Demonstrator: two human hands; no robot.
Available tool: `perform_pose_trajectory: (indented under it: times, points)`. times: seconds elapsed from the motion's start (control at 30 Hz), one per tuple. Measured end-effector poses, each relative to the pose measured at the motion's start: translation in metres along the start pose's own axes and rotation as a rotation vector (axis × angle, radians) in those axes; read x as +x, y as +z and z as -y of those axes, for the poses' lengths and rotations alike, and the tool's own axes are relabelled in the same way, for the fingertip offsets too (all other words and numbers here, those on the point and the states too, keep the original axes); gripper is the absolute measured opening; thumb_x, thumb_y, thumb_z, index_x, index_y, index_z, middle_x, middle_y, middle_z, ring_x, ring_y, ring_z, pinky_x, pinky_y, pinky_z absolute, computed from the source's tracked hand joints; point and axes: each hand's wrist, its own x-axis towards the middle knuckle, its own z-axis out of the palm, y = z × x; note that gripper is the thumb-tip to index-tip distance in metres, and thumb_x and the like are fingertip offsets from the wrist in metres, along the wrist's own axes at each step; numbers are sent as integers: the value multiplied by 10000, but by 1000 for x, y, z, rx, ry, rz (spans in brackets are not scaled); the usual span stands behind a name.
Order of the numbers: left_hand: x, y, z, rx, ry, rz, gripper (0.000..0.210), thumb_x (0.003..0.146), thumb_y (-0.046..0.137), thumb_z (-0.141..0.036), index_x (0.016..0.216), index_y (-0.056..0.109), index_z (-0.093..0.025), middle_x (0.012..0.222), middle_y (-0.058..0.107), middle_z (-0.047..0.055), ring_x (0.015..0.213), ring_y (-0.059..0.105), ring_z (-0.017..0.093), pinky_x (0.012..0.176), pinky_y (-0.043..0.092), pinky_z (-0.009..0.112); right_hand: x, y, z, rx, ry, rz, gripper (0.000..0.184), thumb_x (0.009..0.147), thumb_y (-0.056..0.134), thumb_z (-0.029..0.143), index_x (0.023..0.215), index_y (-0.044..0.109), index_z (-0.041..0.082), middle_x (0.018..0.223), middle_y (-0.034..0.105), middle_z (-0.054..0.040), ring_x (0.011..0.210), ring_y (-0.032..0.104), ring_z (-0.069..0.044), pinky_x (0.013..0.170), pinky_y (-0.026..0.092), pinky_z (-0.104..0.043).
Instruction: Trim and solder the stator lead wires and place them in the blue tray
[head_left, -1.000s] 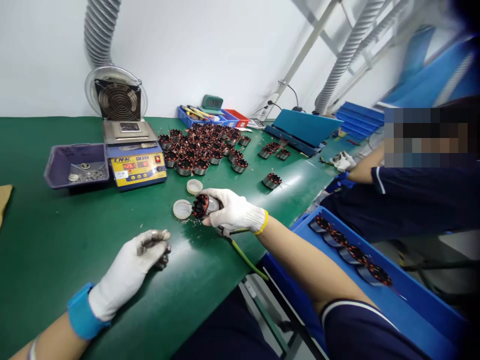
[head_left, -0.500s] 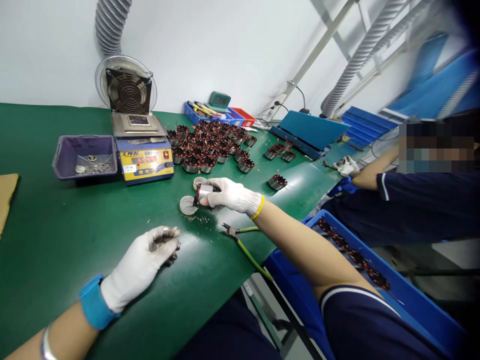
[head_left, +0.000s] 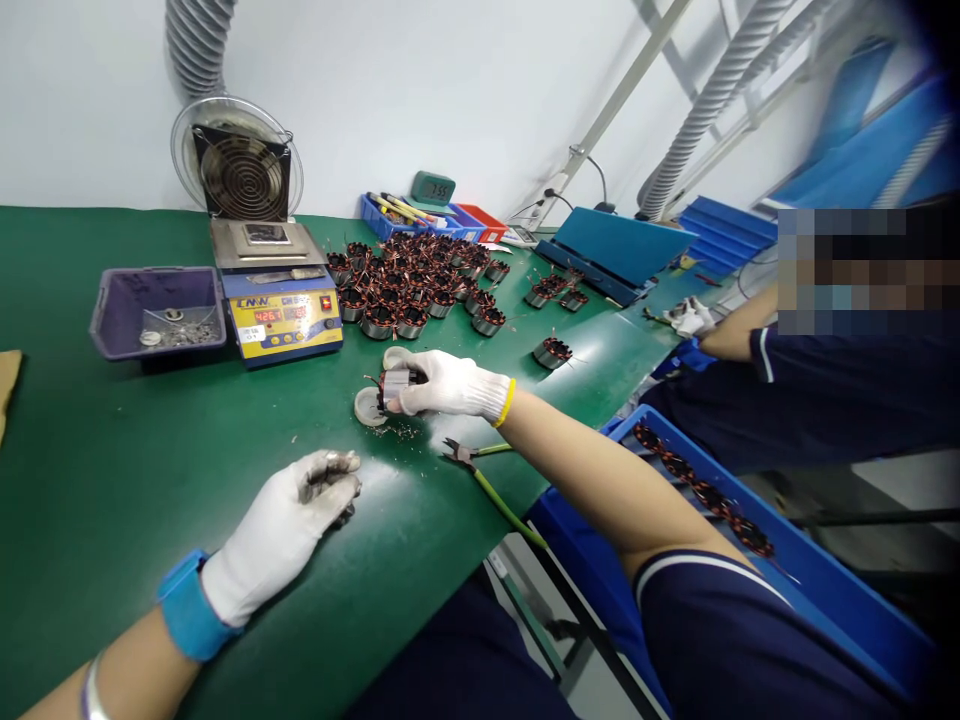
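Turned since the first frame, the stator [head_left: 395,388] shows its steel side rather than its copper-wound end, and the right hand [head_left: 442,385] has shifted clear of the cutters [head_left: 459,453], whose green handles reach past the bench's [head_left: 150,460] near edge. That hand is clamped round the stator, holding it tilted at the nearer white dish [head_left: 367,408]; whether they touch, I cannot tell. A second dish [head_left: 394,357] sits just behind. With the wound end hidden and the cutters lying loose, the work in hand seems centred on handling, not cutting. Toward the bench's near edge, the left hand [head_left: 285,520] hangs half-curled, thumb apart from fingers, with nothing visible in it.
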Motion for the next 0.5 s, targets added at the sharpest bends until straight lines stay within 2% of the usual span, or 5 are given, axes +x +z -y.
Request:
perform_pose_trajectory:
  times: [0.17,0.3,0.4,0.5]
  points:
    - [2,0,2,-17,3,6,420,780,644,-470,1012,585,-125,777,595,18,680,533,156,659,462,291,1,0,1,25,21,14,403,635,669,463,936,606,203,752,603,38,688,563,-143,623,369,-221]
    - [3,1,1,-16,-5,-1,449,771,645,-481,1026,581,-117,785,595,22,686,537,158,662,461,293,-3,-2,6,6,13,-9,460,664,676,476,1025,622,196,826,631,17,742,580,-153,659,397,-231]
    - [2,1,-1,-3,-5,0,454,767,641,-486,1023,585,-115,783,596,23,688,536,160,665,462,294,-12,-2,14,-137,-16,-189,577,674,689,480,1185,570,240,985,640,-13,849,590,-193,702,426,-264]
    - [2,1,0,14,-12,-8,465,754,646,-493,1019,586,-116,797,603,30,697,541,167,673,468,301,-21,4,22,-470,-69,-408,656,701,673,436,1307,468,289,1153,572,-57,977,555,-252,730,439,-313]
